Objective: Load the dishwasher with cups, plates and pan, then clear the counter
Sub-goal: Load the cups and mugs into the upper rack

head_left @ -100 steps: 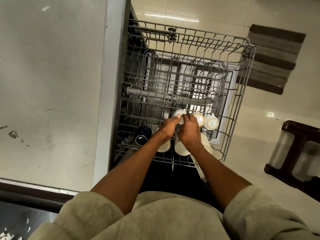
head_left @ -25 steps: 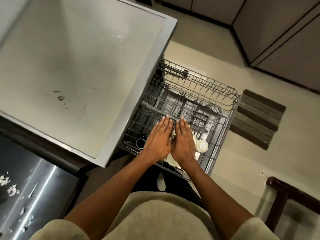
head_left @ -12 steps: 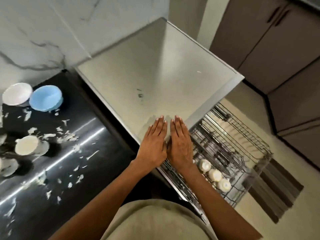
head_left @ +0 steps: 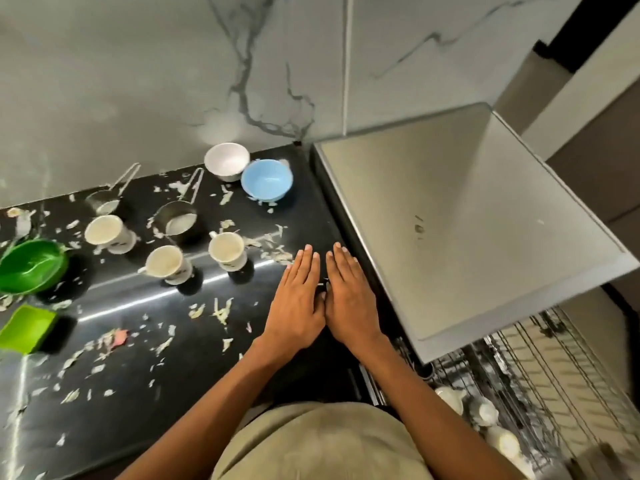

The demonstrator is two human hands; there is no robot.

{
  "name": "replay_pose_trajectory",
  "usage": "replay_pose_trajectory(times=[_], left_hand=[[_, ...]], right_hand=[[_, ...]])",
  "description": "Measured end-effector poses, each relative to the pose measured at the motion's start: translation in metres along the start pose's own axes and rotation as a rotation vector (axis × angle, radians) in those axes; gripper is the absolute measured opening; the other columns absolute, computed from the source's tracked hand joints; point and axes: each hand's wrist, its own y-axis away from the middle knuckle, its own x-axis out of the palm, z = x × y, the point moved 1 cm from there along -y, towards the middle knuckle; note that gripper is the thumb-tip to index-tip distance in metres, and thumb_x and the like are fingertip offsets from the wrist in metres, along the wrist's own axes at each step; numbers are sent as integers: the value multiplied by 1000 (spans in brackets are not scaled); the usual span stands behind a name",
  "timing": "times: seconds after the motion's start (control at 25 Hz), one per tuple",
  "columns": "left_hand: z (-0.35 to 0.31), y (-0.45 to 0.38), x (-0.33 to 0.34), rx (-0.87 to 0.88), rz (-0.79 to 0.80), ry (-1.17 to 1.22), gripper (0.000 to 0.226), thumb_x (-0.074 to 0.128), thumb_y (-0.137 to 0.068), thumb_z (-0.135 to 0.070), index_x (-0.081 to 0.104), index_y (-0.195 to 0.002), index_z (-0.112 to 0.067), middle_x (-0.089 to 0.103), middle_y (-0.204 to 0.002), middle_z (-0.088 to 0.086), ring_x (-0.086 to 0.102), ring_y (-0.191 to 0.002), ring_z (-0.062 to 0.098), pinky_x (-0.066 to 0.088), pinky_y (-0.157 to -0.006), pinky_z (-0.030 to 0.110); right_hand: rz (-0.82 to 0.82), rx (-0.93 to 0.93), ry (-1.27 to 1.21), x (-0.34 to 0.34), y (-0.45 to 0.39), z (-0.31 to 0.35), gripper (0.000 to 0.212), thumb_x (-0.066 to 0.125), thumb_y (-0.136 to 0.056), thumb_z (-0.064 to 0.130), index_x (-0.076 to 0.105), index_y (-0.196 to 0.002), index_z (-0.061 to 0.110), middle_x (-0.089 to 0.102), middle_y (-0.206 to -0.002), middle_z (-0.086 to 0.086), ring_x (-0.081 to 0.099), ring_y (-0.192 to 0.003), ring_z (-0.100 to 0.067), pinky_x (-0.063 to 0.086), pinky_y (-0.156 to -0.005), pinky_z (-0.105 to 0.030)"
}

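While both hands' fingers (head_left: 306, 263) lie flat and empty, three cups (head_left: 227, 250) stand left of them.

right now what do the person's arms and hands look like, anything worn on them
Both forearms are bare from wrist to elbow. The left hand and right hand wear no gloves, and no rings, watch or bracelet show. The fingers have short, pale, unpainted nails. A loose beige top covers the body; in this view its cloth does not reach down the forearms.
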Motion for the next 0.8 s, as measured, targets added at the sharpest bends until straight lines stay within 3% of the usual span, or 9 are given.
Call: replay_pose_trajectory(times=[0.32,0.44,0.56,0.68,0.8], left_hand=[[73,22,-51,-277,-246,63,77,45,-86,-18,17,-158,-9,6,-166,6,-3,-153,12,9,-125,38],[93,28,-62,-332,-299,127,78,44,-87,-14,13,-158,-9,5,-167,5,-4,-153,10,6,-126,36],[108,29,-65,-373,-304,211,76,46,-90,-10,14,-158,-12,6,-167,0,-1,-152,6,9,-126,36],[118,27,-67,-389,-295,312,75,52,-92,-2,19,-158,-13,19,-165,-1,13,-151,6,18,-124,34],[118,26,-73,-367,-354,404,72,53,-90,4,30,-155,-16,38,-157,-4,30,-145,3,26,-120,26]], right_hand=[[32,-232,-143,22,-60,89,57,39,-87,23,55,-139,5,50,-147,-22,45,-138,-35,38,-116,-46],[39,-293,-113,30,-82,114,49,48,-86,18,60,-133,11,56,-134,-19,52,-124,-33,48,-103,-46],[-31,-335,-57,36,-94,124,31,56,-86,14,70,-114,14,60,-117,-14,55,-105,-27,52,-86,-40],[-72,-347,-96,43,-100,126,14,62,-86,12,73,-94,16,59,-107,-10,54,-94,-24,50,-72,-34],[-92,-335,-196,51,-101,122,12,67,-85,5,73,-90,13,58,-106,-10,54,-92,-23,51,-63,-31]])
